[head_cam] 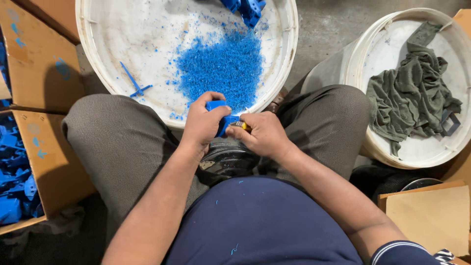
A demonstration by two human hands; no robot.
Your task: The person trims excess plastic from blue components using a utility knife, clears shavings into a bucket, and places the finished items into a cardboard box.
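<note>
The left hand [201, 125] wraps its fingers around a small blue plastic part [219, 117], held over the near rim of the white tub [98, 64] between the knees. The right hand [265, 135] closes on a small yellow-handled tool [241, 125] touching the part. The piece looks light, stiff and a little slick (moulded plastic, likely with sharp trimmed edges), so it is best pinched by its thicker body. Blue shavings [221, 66] lie heaped in the tub; far right, a green rag [412, 93] fills another bucket [368, 64]
</note>
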